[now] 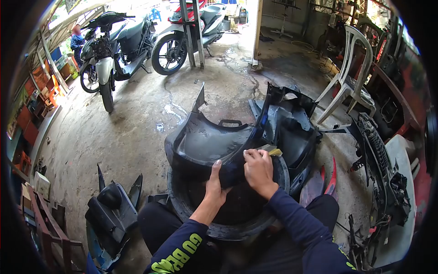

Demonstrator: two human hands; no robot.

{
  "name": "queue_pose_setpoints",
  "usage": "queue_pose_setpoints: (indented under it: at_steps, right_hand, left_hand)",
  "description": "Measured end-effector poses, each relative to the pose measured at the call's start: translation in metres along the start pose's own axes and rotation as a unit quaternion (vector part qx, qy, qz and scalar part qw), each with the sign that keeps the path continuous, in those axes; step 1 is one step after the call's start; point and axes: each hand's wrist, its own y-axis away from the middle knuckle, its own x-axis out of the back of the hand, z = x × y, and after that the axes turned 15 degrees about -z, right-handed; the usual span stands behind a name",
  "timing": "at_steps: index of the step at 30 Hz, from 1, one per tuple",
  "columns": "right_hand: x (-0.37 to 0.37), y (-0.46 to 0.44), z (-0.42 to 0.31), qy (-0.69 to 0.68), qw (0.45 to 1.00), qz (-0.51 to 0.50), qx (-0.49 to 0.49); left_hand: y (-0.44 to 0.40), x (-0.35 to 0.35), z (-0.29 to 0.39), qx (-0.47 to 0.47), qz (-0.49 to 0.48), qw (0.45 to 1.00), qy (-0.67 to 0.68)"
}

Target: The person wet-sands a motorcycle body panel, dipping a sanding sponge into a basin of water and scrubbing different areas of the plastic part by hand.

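Panel (214, 138) lies with its long axis crosswise, left prong (199, 99) seemingly pointing away.

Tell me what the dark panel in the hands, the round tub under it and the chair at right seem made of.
Dark panel: probably moulded plastic, thin-edged and curved, greyish inside.
Round tub: rubber or plastic, I can't tell which; dull black with a thick, scuffed rim.
Chair: likely moulded plastic, off-white and grimy, with a slotted back.
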Motion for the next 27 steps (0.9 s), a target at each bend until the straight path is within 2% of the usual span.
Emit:
queue_pose_setpoints:
  at_steps: [1, 4, 7, 8, 11, 13, 15, 17, 18, 22, 25, 26, 27]
  right_hand:
    - [0.007, 0.003, -0.009, 0.002, 1.0, 0.003, 0.001]
    - [0.015, 0.013, -0.029, -0.025, 0.996, 0.013, 0.084]
    - [0.008, -0.006, -0.006, -0.013, 1.0, 0.01, -0.001]
    - [0.003, -0.003, -0.008, 0.018, 1.0, 0.0, 0.001]
    - [0.02, 0.014, -0.043, -0.019, 0.994, 0.026, 0.1]
    - [0.004, -0.001, -0.013, 0.013, 0.999, 0.013, 0.037]
    - [0.002, -0.004, -0.008, 0.007, 0.999, 0.019, 0.025]
    - [0.02, 0.013, -0.042, 0.01, 0.998, 0.004, 0.068]
    - [0.016, 0.022, -0.05, -0.012, 0.995, 0.032, 0.094]
    - [0.005, -0.004, -0.004, -0.005, 0.999, 0.028, 0.029]
    - [0.013, 0.02, -0.039, -0.01, 0.995, 0.034, 0.09]
    - [0.014, 0.021, -0.036, -0.021, 0.994, 0.039, 0.104]
    - [0.007, 0.013, -0.021, 0.024, 0.993, 0.035, 0.107]
  left_hand:
    - [-0.003, 0.003, -0.001, 0.005, -0.009, 1.0, 0.0]
    - [-0.002, 0.002, 0.004, 0.007, -0.014, 1.0, -0.001]
    - [0.0, 0.002, 0.003, 0.005, -0.008, 1.0, -0.002]
    - [-0.002, 0.0, 0.003, 0.002, -0.006, 1.0, -0.006]
    - [0.0, 0.004, 0.004, 0.011, -0.028, 1.0, -0.004]
    - [-0.005, 0.008, 0.002, 0.014, -0.021, 1.0, -0.005]
    - [-0.003, 0.0, 0.0, -0.003, 0.009, 1.0, 0.009]
    - [-0.007, 0.007, 0.001, 0.008, -0.009, 1.0, 0.021]
    - [-0.006, 0.009, 0.002, 0.006, -0.023, 0.999, 0.024]
    - [-0.002, 0.002, -0.002, 0.004, -0.015, 1.0, 0.023]
    - [-0.005, 0.003, 0.0, 0.012, -0.029, 0.999, 0.005]
    - [-0.005, 0.002, 0.001, 0.017, -0.023, 1.0, -0.002]
    - [-0.003, 0.003, 0.003, 0.024, -0.015, 1.0, -0.009]
